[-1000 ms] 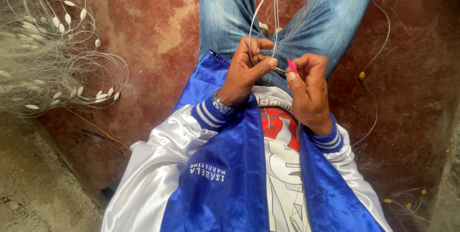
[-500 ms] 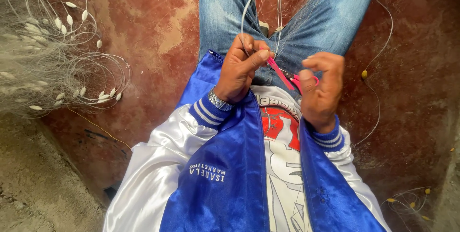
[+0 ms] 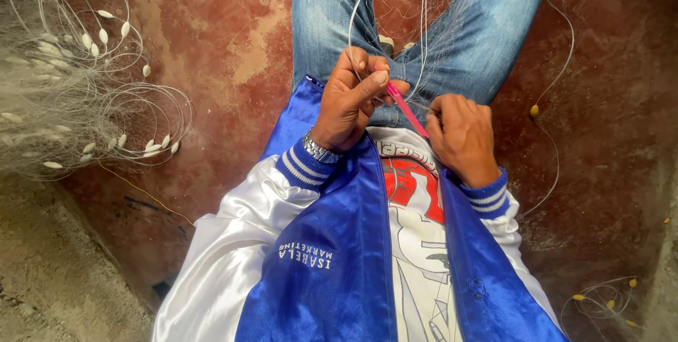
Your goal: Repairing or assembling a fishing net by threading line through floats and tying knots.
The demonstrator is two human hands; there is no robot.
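Two hands work over the lap of a person seated on a worn red floor (image 3: pixel 212 45); a grey concrete strip (image 3: pixel 56 271) borders it lower left. Since half a second ago the right hand (image 3: pixel 462 137) has dropped lower; it is closed around the pink needle (image 3: pixel 406 109); the left hand (image 3: pixel 353 98) pinches the needle's upper end and white line (image 3: pixel 357 10). A heaped net (image 3: pixel 63 95) with white floats lies at left, well apart; loose mesh drapes the jeans (image 3: pixel 480 24).
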